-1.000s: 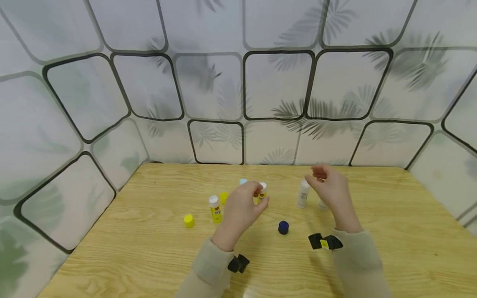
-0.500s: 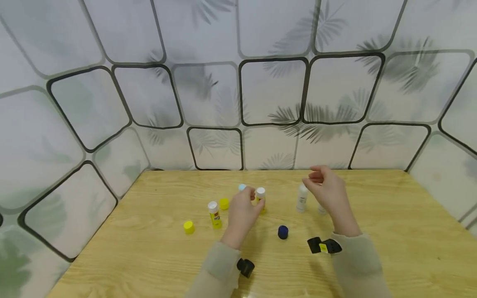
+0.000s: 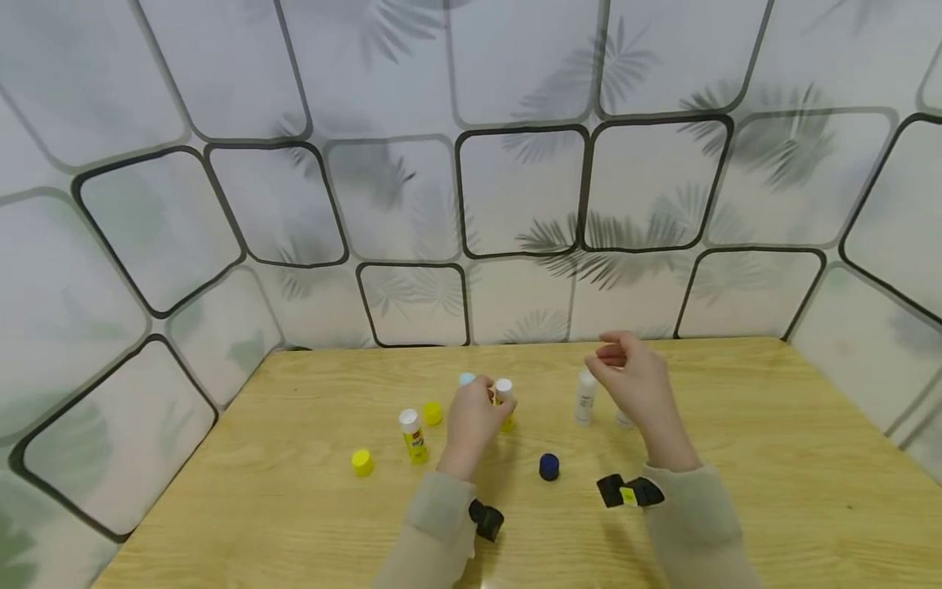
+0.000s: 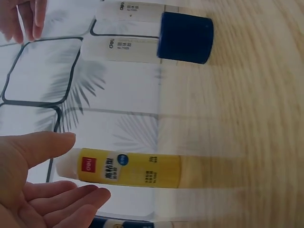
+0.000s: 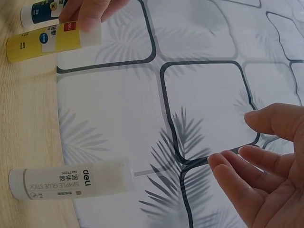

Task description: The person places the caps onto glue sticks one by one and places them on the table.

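Note:
My left hand (image 3: 471,421) is around the white top of a yellow glue stick (image 4: 133,167) standing upright. In the left wrist view, the thumb lies on one side and relaxed fingers on the other, with slight gaps. My right hand (image 3: 636,388) hovers above and beside an upright white glue stick (image 5: 71,182), thumb and fingers apart, holding nothing. A second white glue stick (image 3: 624,420) is partly hidden behind that hand. A navy glue stick (image 5: 42,13) stands behind the left hand; only its pale top (image 3: 467,379) shows in the head view.
Another yellow glue stick (image 3: 414,438) with a white top stands to the left. Two yellow caps (image 3: 362,463) lie near it, one farther back. A dark blue cap (image 3: 549,467) sits between my forearms. A patterned wall covering (image 3: 522,196) borders the wooden table (image 3: 294,507).
My left hand has shifted slightly, its thumb and fingers coming nearer the yellow glue stick's top. My right hand keeps about the same pose near the white glue stick. The head view has tilted up.

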The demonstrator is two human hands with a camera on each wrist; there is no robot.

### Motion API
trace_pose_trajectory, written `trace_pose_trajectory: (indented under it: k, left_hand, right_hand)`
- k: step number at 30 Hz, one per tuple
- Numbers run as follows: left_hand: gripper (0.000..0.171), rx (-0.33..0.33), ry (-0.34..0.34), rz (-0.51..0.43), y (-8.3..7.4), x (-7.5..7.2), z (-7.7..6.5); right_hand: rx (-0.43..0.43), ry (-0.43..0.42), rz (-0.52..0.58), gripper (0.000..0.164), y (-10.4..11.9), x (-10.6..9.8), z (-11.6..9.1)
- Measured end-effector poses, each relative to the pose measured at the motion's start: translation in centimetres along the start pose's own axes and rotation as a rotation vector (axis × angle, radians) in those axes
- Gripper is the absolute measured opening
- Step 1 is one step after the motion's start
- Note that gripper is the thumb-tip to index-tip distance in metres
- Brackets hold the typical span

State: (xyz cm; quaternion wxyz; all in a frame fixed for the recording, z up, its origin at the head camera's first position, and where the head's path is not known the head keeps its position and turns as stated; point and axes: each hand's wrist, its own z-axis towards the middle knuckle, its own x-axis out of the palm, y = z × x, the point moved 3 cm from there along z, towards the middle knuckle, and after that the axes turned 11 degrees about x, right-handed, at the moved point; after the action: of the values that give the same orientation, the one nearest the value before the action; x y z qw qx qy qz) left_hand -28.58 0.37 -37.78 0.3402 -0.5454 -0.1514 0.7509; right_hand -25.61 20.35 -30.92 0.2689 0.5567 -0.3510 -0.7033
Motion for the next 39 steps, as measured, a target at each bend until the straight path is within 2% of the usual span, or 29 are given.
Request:
trace_pose_trajectory:
  k: [7,16,26,33,39]
  left_hand:
    - [0.028,-0.038,0.014,-0.098,1.1,1.0,0.1]
    - [0.027,-0.006,-0.014,-0.056,1.6,1.5,0.2]
    - [0.022,-0.019,0.003,-0.053,1.7,1.7,0.3]
    - [0.023,0.001,-0.007,-0.073,1.2,1.2,0.2]
    - [0.022,0.07,-0.074,-0.03,0.1,-0.2,-0.3]
  right_hand:
    - [-0.005,-0.003,0.008,0.041,0.1,0.3,0.3]
    - [-0.001,-0.005,0.002,0.041,0.2,0.2,0.1]
    - [0.0,-0.006,-0.002,0.041,0.1,0.0,0.0]
    - [0.0,-0.013,-0.016,0.04,-0.1,-0.1,0.0]
    - [0.004,-0.013,-0.019,0.04,-0.2,-0.1,0.0]
